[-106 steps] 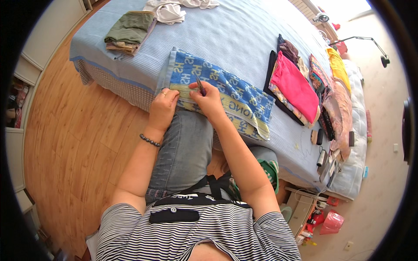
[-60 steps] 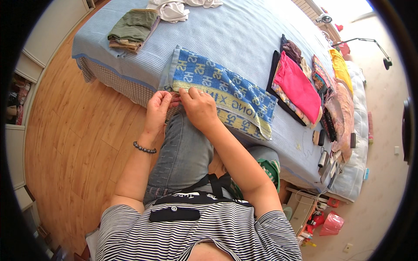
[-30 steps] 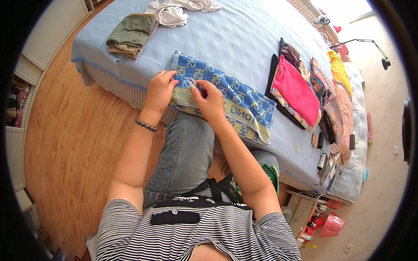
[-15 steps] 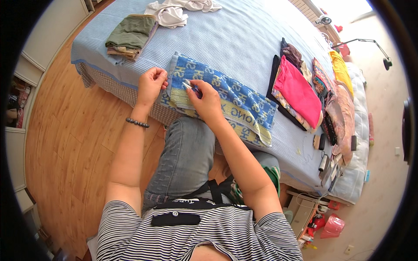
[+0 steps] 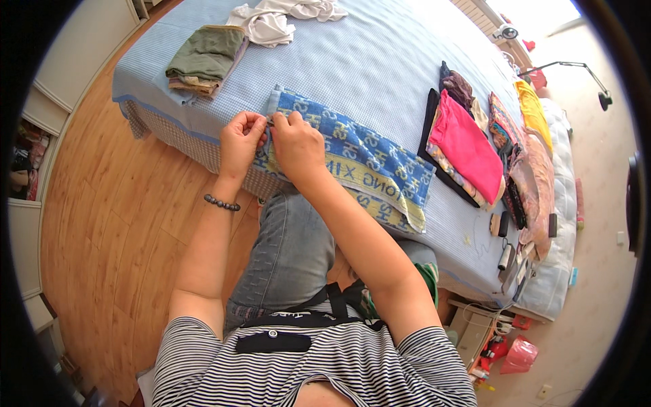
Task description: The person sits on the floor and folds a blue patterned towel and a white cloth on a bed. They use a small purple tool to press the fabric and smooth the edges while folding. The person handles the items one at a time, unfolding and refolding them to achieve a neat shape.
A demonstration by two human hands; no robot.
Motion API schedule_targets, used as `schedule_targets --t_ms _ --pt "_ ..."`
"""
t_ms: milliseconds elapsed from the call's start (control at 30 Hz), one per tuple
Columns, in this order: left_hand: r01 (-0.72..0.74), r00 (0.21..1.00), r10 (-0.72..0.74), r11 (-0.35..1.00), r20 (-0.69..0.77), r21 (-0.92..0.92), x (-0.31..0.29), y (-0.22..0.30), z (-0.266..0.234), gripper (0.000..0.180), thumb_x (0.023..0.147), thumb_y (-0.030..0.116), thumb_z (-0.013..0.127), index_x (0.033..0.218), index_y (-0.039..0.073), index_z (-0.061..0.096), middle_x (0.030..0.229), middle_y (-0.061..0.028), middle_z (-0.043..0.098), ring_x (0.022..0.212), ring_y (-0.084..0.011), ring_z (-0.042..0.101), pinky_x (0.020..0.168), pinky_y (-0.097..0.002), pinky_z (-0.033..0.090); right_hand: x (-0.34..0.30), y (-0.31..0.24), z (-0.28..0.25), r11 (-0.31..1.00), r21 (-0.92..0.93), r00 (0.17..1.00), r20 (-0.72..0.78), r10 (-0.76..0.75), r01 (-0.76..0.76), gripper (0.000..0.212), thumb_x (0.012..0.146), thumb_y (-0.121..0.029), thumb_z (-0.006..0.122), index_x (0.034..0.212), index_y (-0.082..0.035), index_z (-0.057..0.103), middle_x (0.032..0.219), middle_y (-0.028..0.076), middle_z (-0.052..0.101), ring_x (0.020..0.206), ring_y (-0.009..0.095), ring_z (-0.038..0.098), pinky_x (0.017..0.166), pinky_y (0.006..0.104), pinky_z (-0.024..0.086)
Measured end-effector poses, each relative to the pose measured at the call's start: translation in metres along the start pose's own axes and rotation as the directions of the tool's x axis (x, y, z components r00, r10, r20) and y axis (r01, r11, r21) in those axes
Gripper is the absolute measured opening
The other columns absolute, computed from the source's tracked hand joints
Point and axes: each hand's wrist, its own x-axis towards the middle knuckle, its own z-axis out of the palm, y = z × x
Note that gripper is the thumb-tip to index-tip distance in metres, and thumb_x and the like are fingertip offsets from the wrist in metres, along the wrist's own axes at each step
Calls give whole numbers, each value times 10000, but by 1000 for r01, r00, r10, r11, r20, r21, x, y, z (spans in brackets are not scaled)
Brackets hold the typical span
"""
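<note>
A blue and yellow patterned towel (image 5: 359,144) lies folded along the near edge of the bed, lettering woven into it. At its left end my two hands almost touch. My left hand (image 5: 239,146), a dark bead bracelet on its wrist, is closed in a pinch; what its fingertips hold is too small to make out. Lying over the towel's left part, my right hand (image 5: 298,148) is closed around a small tool with a light tip and a dark body. Nearly all of the tool is hidden now; only a dark bit shows between the hands.
On the light blue bedspread (image 5: 380,74) stand a folded stack with an olive green garment (image 5: 207,53) and a crumpled white cloth (image 5: 271,24). To the right lie a pink garment (image 5: 468,146), a yellow one (image 5: 534,112) and small dark items. Wooden flooring (image 5: 129,224) is at left.
My right hand has moved left and a little up, from over the towel to my left hand's fingertips, and its tool has gone mostly out of sight. The left hand has shifted slightly right.
</note>
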Motion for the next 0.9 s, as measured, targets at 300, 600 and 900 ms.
schedule_targets --t_ms 300,600,900 --pt "70 996 -81 961 -30 -267 3 9 -1 73 916 85 594 926 12 596 839 -35 635 726 -89 603 662 -209 508 -10 12 -9 894 350 949 -40 313 -280 266 809 -158 669 1038 -37 608 869 101 620 725 253 640 613 349 507" --pt "-78 984 16 935 177 347 24 10 8 151 826 11 661 972 -26 661 894 -53 666 766 -112 627 702 -237 524 -21 30 -13 607 624 840 154 521 -492 265 826 -177 692 1023 -5 646 767 96 648 635 148 582 611 297 471" --pt "-365 924 317 572 213 734 23 9 18 145 751 3 673 889 -32 646 805 -119 628 741 -234 622 669 -301 504 -25 33 -9 613 633 853 153 499 -473 271 827 -190 688 1027 -12 651 796 109 659 672 175 613 632 307 488"
